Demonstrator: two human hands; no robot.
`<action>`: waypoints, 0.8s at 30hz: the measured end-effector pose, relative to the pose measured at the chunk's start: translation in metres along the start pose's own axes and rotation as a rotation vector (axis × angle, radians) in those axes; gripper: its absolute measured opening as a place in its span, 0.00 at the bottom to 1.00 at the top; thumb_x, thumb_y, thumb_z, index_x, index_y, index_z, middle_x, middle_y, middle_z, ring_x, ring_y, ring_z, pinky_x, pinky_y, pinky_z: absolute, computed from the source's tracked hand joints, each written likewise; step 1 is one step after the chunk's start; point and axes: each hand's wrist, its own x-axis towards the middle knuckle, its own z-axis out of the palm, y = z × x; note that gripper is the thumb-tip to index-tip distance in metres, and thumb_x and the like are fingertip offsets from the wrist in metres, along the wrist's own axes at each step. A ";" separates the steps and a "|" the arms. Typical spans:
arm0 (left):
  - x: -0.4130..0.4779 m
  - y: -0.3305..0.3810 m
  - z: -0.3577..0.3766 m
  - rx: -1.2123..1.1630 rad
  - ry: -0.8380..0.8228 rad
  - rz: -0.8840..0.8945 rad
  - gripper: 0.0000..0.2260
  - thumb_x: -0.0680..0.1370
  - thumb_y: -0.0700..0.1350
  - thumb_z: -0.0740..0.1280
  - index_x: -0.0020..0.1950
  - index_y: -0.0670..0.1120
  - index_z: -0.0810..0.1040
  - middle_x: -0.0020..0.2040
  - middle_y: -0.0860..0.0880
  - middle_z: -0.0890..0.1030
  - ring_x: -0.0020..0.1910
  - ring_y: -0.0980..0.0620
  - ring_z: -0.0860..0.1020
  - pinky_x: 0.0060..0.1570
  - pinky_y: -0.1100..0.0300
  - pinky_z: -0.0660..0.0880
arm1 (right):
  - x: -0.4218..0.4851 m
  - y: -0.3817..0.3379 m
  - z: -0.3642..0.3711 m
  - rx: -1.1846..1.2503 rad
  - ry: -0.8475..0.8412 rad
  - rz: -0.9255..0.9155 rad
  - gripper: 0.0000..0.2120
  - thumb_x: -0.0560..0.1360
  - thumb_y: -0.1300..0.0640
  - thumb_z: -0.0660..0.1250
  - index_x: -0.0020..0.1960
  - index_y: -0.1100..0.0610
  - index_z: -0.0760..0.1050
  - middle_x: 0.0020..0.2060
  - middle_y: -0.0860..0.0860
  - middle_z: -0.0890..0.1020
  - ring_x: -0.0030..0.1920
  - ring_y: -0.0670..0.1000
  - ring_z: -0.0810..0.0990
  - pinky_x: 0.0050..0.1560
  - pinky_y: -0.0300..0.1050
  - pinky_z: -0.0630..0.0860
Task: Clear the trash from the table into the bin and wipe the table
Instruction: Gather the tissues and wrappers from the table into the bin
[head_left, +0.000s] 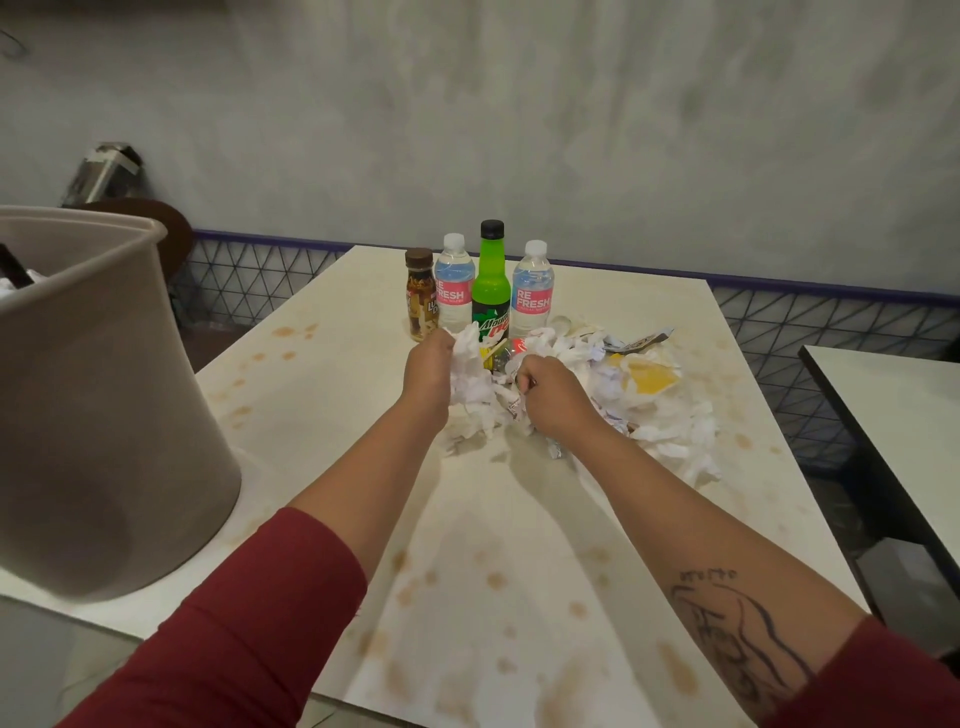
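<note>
Head view: both hands are sunk in a heap of crumpled paper (670, 426) at the middle of the table (493, 545). The left hand (428, 364) has its fingers curled into a white wad at the heap's left end. The right hand (550, 395) is closed like a fist round paper and what looks like a foil scrap. The heap is low and sprawling. Its long axis runs slantwise from the far left, by the bottles, to the near right edge of the table, and it points no clear way. A yellow wrapper (652, 376) lies flat in its middle.

The bin (104, 389) stands upright at the table's left edge, mouth up, with some rubbish already inside. It is well apart from the heap, so each handful must cross open tabletop. The grips look partial, and loose scraps may drop on the way or fall over the edge.

A green bottle (491, 280), two water bottles (453, 280) and a small brown bottle (420, 291) stand upright just behind the hands (the green one touches the paper). A careless pull could tip them. Brown stains (283, 332) spot the table, and paper dragged through them may smear if they are wet. The wiping is not yet begun.
</note>
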 end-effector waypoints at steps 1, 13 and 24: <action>0.000 0.000 -0.001 -0.041 -0.024 -0.008 0.09 0.77 0.44 0.62 0.55 0.44 0.76 0.46 0.47 0.80 0.47 0.47 0.78 0.49 0.54 0.77 | 0.000 0.000 0.001 -0.001 -0.004 0.011 0.17 0.68 0.74 0.54 0.33 0.53 0.60 0.39 0.54 0.68 0.40 0.53 0.67 0.31 0.40 0.59; -0.005 0.000 -0.018 -0.075 -0.033 0.051 0.13 0.76 0.29 0.59 0.36 0.46 0.68 0.39 0.46 0.74 0.37 0.48 0.72 0.36 0.58 0.70 | -0.007 -0.013 0.009 0.207 -0.030 0.136 0.20 0.70 0.70 0.62 0.29 0.55 0.56 0.27 0.50 0.61 0.29 0.49 0.60 0.31 0.43 0.65; -0.033 0.027 -0.040 -0.024 -0.049 0.043 0.12 0.78 0.36 0.54 0.41 0.45 0.75 0.38 0.46 0.76 0.29 0.52 0.71 0.24 0.69 0.64 | 0.000 -0.053 0.022 0.467 -0.002 0.237 0.14 0.74 0.71 0.50 0.36 0.54 0.59 0.43 0.59 0.80 0.32 0.52 0.73 0.26 0.43 0.72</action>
